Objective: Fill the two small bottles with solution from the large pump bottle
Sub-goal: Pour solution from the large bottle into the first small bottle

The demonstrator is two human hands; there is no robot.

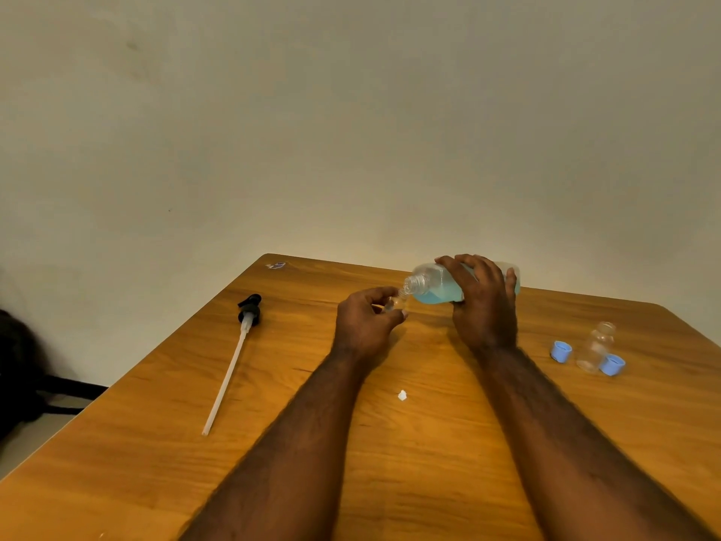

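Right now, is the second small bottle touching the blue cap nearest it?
Cannot tell. In the head view the blue cap overlaps the base of the empty small bottle on the table, but the overlap could be mere perspective.

Plain pale wall (351, 111) rises beyond the hands; wooden table (117, 482) spreads beneath them; pale floor (35, 435) lies far left, warmly lit.

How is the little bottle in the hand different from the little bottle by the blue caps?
The held small bottle is gripped by the left hand under the large bottle's mouth; the other small bottle stands alone on the table. The held one is mostly hidden; the other shows fully. Both are clear and uncapped.
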